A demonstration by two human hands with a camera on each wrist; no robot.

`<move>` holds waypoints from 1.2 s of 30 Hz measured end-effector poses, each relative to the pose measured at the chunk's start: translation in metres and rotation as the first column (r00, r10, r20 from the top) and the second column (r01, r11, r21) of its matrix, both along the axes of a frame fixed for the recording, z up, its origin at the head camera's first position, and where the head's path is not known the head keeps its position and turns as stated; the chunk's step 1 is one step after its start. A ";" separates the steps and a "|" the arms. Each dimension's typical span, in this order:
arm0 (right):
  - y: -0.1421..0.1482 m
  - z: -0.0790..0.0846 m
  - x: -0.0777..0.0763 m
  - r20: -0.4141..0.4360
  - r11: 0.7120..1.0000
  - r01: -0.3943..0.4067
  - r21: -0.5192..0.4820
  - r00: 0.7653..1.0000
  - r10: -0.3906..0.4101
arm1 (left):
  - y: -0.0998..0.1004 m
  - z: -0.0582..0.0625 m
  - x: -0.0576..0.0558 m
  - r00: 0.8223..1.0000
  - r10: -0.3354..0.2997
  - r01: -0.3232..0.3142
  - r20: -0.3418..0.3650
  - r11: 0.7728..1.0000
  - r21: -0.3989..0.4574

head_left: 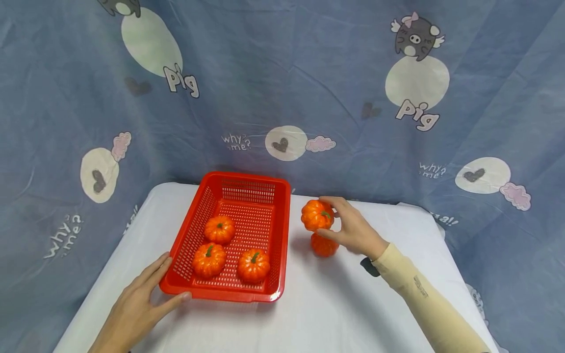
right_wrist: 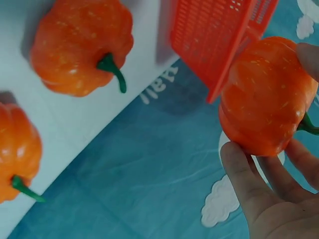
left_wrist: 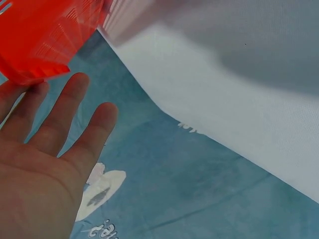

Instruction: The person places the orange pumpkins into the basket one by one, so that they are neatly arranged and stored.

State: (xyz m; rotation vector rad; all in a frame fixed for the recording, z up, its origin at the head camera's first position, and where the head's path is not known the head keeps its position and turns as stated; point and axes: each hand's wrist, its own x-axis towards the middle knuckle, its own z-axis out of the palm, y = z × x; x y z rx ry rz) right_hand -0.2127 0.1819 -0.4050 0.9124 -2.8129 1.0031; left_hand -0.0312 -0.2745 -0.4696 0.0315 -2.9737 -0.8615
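Note:
My right hand (head_left: 353, 229) grips a small orange pumpkin (head_left: 315, 215) between thumb and fingers, right of the red basket (head_left: 282, 235). In the head view the held pumpkin partly covers another pumpkin (head_left: 324, 245) on the table. The right wrist view shows two green-stemmed pumpkins on the white cloth, one whole (right_wrist: 79, 47) and one cut by the frame edge (right_wrist: 17, 149). Inside the basket sit three more pumpkins (head_left: 209, 260). With fingers extended, my left hand (head_left: 137, 299) rests at the basket's near left corner, fingertips right at the rim (left_wrist: 30, 79).
A white cloth (head_left: 375, 314) covers the table. Behind it and at both sides hangs a blue printed curtain (head_left: 344, 162), close to the table's back edge.

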 end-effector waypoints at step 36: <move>-0.079 0.001 -0.025 0.004 0.991 -0.101 0.089 0.995 0.101 | 0.000 0.002 -0.001 1.000 0.004 -0.004 0.014 1.000 -0.002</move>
